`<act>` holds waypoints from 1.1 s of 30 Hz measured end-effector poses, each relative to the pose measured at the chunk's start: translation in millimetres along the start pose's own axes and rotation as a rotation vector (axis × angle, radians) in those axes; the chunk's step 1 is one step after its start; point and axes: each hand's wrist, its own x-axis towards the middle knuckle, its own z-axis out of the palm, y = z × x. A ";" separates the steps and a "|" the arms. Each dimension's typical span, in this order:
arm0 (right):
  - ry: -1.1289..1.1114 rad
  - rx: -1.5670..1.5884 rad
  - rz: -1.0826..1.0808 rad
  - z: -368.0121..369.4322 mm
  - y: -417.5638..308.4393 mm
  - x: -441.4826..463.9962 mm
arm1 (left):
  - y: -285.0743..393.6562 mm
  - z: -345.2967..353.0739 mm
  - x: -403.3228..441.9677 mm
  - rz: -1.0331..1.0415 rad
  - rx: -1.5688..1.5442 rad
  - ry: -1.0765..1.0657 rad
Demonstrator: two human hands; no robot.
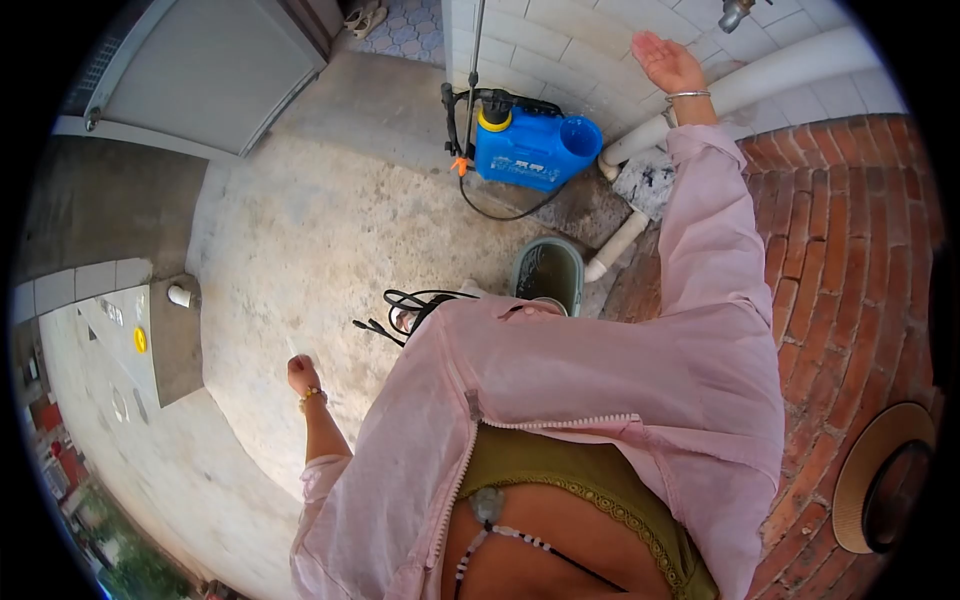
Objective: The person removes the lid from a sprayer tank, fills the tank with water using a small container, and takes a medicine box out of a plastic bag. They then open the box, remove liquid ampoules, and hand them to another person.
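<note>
My right hand [668,64] is raised toward the white tiled wall, fingers stretched out and holding nothing. It is nearest to a metal tap [736,14], apart from it. A bangle circles that wrist. Low on the left, my left hand [302,374] is closed, with a faint pale sliver showing at its fingertips, too indistinct to name. A blue backpack sprayer [535,150] stands upright by the wall, with a yellow ring under its black cap and a hose looping in front. Closer to me, a green-grey bucket [549,270] holds murky liquid, partly hidden by my pink jacket.
White pipes [618,245] run along the wall and down beside the bucket. Black cables [405,312] show by my jacket. A brick surface [800,270] rises on the right, with a straw hat [884,478] on it. A grey door [205,75] stands at upper left.
</note>
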 end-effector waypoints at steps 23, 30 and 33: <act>0.075 0.179 -0.082 -10.7 -7.0 15.8 | 12.6 -2.1 -1.3 0.036 0.052 -0.015; -0.003 0.123 -0.027 14.0 -1.6 8.6 | 8.6 0.5 -11.3 0.003 0.101 0.005; -0.027 0.164 -0.041 12.7 2.4 9.5 | 8.8 3.7 -11.5 0.017 0.034 -0.001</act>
